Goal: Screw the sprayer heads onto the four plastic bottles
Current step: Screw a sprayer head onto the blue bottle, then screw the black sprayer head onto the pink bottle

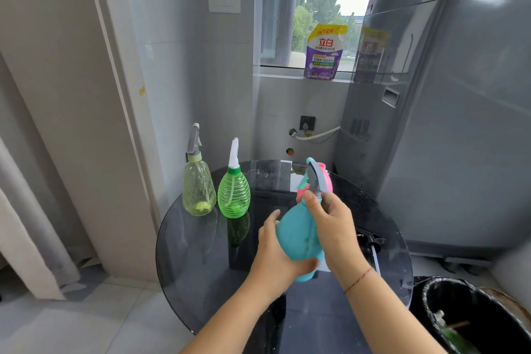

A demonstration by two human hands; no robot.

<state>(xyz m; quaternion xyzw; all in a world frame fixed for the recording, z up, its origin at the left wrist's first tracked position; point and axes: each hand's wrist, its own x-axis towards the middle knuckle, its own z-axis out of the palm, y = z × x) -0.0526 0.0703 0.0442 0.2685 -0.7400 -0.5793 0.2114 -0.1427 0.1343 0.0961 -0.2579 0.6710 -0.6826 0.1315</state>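
Above the round dark glass table (201, 282) I hold a teal bottle (298, 236), tilted. My left hand (275, 253) cups its body from below. My right hand (333, 224) grips the neck, where a grey and teal sprayer head (316, 175) sits. Behind the head a pink bottle (329, 181) is partly hidden. At the table's far left stand a pale yellow-green bottle (198, 190) with a grey sprayer head and a bright green bottle (234, 195) with a white one. A loose black sprayer head (373, 244) with its tube lies right of my right wrist.
A grey washing machine (448, 123) stands close on the right. A black-lined waste bin (471, 316) sits at bottom right. A purple detergent pouch (324, 52) rests on the window sill. A wall and curtain close off the left.
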